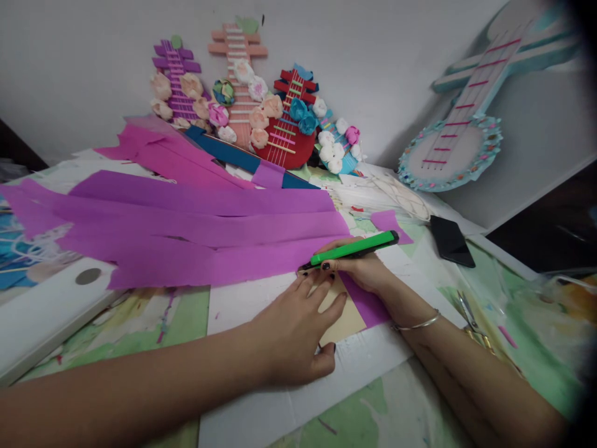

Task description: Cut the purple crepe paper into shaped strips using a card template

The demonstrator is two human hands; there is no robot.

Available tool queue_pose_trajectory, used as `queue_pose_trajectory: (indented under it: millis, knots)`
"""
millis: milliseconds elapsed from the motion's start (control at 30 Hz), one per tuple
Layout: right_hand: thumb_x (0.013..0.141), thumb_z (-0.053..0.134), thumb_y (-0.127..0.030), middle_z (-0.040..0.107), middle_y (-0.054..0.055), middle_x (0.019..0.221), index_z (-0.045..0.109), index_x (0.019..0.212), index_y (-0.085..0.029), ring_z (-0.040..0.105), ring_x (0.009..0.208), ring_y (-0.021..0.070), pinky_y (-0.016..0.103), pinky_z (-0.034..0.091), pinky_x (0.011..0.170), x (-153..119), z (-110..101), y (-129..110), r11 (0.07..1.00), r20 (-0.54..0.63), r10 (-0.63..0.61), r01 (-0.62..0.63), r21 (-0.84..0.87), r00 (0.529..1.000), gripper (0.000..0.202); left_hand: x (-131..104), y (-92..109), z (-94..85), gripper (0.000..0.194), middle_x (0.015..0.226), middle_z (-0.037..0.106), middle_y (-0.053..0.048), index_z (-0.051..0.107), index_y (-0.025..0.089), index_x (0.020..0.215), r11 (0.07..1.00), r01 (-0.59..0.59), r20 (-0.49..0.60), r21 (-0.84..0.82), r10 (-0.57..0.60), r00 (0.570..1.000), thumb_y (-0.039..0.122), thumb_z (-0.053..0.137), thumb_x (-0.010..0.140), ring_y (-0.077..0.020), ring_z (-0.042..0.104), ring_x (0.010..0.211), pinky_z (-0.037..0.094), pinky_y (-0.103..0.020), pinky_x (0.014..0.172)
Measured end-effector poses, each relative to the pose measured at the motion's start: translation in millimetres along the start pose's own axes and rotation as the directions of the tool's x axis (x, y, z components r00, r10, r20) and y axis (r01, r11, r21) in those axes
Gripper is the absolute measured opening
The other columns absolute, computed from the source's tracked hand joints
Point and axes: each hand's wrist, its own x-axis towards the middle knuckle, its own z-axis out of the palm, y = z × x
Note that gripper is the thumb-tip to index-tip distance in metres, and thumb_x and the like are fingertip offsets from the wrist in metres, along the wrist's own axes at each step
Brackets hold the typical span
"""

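Note:
My right hand [359, 264] is closed around a green utility knife [357, 247], its tip down at the edge of a large purple sheet [261, 236]. Beside that tip my left hand [303, 323] lies with fingers spread, pressing on a pale yellow piece [347, 317]. Under both is a white board [247, 398]. The purple sheet stretches far to the left in long folds, and part of it shows between the yellow piece and my right wrist. The blade itself is too small to make out.
Decorated instrument-shaped crafts [289, 130] lean on the back wall, with pink sheets [172, 152] before them. A white bar [51, 317] lies left. On the right are a black phone [451, 241], scissors [471, 320] and a large light-blue craft [452, 149].

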Motion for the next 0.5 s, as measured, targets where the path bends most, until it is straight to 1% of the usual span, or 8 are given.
queue_pose_trajectory:
  millis: [233, 400, 500]
  knots:
    - [0.066, 0.079, -0.024, 0.072, 0.005, 0.085, 0.074, 0.084, -0.019, 0.066, 0.079, 0.0177, 0.032, 0.053, 0.075, -1.0, 2.1, -3.3, 1.000, -0.006, 0.000, 0.000, -0.011, 1.000, 0.020, -0.5, 1.3, -1.2, 0.068, 0.146, 0.034, -0.021, 0.032, 0.012, 0.144, 1.000, 0.003, 0.006, -0.003, -0.003, 1.000, 0.043, 0.045, 0.086, -0.0401, 0.025, 0.138, 0.022, -0.052, 0.112]
    - [0.066, 0.079, -0.020, 0.073, 0.005, 0.084, 0.073, 0.084, -0.018, 0.066, 0.077, 0.0161, 0.030, 0.053, 0.073, -0.7, 1.4, -1.6, 0.998, 0.005, 0.006, -0.006, 0.055, 1.000, 0.019, -0.3, 1.3, -2.8, 0.068, 0.146, 0.033, -0.023, 0.032, 0.011, 0.144, 1.000, -0.001, 0.014, -0.007, 0.001, 1.000, 0.043, 0.045, 0.086, -0.0408, 0.025, 0.138, 0.021, -0.052, 0.112]
    - [0.065, 0.079, -0.015, 0.073, 0.005, 0.082, 0.070, 0.083, -0.017, 0.067, 0.075, 0.0159, 0.030, 0.053, 0.071, -0.4, 1.6, -1.7, 0.994, 0.011, -0.008, 0.007, 0.106, 1.000, 0.021, 0.3, 0.9, -2.7, 0.069, 0.147, 0.032, -0.023, 0.031, 0.011, 0.145, 1.000, 0.000, 0.018, -0.015, 0.001, 1.000, 0.043, 0.045, 0.086, -0.0411, 0.025, 0.138, 0.021, -0.052, 0.112]
